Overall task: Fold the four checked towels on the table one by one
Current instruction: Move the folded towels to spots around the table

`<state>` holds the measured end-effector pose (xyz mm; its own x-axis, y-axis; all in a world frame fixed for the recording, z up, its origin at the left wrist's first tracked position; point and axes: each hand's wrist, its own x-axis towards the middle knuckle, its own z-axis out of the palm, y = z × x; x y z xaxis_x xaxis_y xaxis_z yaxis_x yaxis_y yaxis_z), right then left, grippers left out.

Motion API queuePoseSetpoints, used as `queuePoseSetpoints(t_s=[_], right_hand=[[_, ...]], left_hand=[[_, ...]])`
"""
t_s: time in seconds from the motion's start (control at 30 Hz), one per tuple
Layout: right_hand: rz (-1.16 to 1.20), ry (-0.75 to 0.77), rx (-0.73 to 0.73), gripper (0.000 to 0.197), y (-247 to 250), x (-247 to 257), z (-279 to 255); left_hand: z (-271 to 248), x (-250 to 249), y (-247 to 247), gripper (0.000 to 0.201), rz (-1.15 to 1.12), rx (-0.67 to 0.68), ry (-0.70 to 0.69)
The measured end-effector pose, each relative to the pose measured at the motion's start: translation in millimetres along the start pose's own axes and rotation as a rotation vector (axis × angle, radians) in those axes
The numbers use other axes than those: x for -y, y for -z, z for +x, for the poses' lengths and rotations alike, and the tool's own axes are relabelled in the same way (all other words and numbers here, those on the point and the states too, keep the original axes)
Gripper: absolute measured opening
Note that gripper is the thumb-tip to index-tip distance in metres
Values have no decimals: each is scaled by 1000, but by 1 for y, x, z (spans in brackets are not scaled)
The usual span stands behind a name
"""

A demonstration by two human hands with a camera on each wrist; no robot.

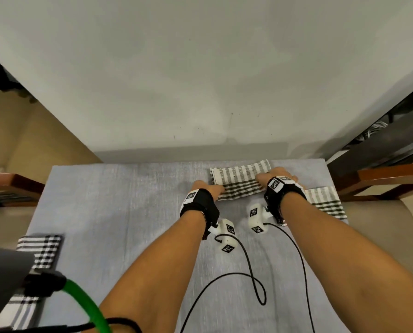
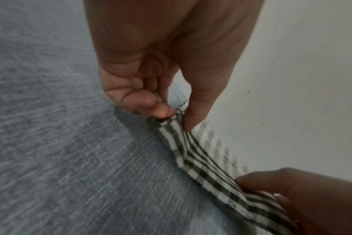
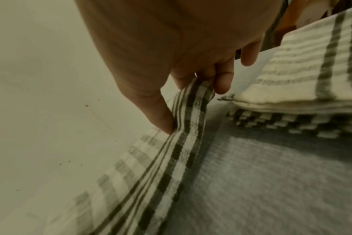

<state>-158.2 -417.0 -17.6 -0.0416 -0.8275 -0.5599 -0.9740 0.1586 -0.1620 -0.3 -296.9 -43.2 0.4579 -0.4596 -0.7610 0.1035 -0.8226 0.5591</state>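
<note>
The grey cloth-covered worktop (image 1: 119, 212) carries a black-and-white checked towel (image 1: 241, 182) at 12 o'clock against the wall. The left hand (image 1: 209, 189) pinches its 9 o'clock end between curled fingers (image 2: 157, 109) and thumb; the right hand (image 1: 278, 179) pinches its 3 o'clock end likewise.

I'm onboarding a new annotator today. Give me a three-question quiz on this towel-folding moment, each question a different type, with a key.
1. True or false: the left hand pinches the towel being folded.
2. The right hand is: A) flat on the table B) gripping the same towel C) holding a cable.
3. Fill in: another checked towel lies to the ___ of the right wrist.

Key: 1 true; 2 B; 3 right.
</note>
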Motion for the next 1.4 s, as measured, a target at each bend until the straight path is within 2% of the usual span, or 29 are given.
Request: queuePoseSetpoints(t_s=[0.07, 0.13, 0.2, 0.27, 0.3, 0.37, 0.47, 0.57, 0.63, 0.73, 0.77, 0.8, 0.9, 0.97, 1.2, 1.4], right_hand=[[89, 38, 9, 35, 0, 6, -5], [215, 89, 22, 19, -2, 12, -18], [349, 141, 32, 12, -4, 19, -32], [437, 199, 35, 7, -10, 26, -48], [476, 230, 38, 8, -14, 30, -56], [551, 260, 59, 28, -22, 38, -66], [696, 277, 95, 54, -32, 45, -87], [799, 243, 127, 44, -40, 44, -101], [822, 199, 157, 36, -48, 41, -104], [818, 113, 227, 62, -83, 22, -71], [798, 93, 243, 63, -95, 16, -65], [781, 75, 257, 57, -100, 11, -73], [708, 49, 255, 23, -101, 4, -114], [667, 46, 261, 22, -104, 0, -124], [667, 131, 187, 18, -98, 20, -93], [678, 226, 91, 28, -74, 54, -64]], left_hand=[[-5, 1, 7, 53, -52, 22, 42], [-6, 8, 12, 62, -105, 25, 69], [-13, 15, 18, 57, -215, 45, 89], [-25, 24, 26, 40, -337, 64, 93], [-31, 28, 31, 31, -374, 66, 88], [-37, 36, 43, 21, -406, 43, 73], [-41, 51, 70, 25, -442, -48, 20], [-45, 57, 99, 32, -410, -110, -49], [-50, 60, 115, 28, -376, -125, -84], [-56, 74, 125, 26, -295, -103, -76], [-59, 81, 125, 26, -258, -93, -55], [-61, 91, 124, 27, -225, -77, -21], [-70, 112, 118, 22, -210, -13, 40], [-71, 121, 113, 22, -210, -3, 39], [-34, 108, 117, 29, -247, -11, -68], [7, 72, 124, 26, -212, -90, -186]])
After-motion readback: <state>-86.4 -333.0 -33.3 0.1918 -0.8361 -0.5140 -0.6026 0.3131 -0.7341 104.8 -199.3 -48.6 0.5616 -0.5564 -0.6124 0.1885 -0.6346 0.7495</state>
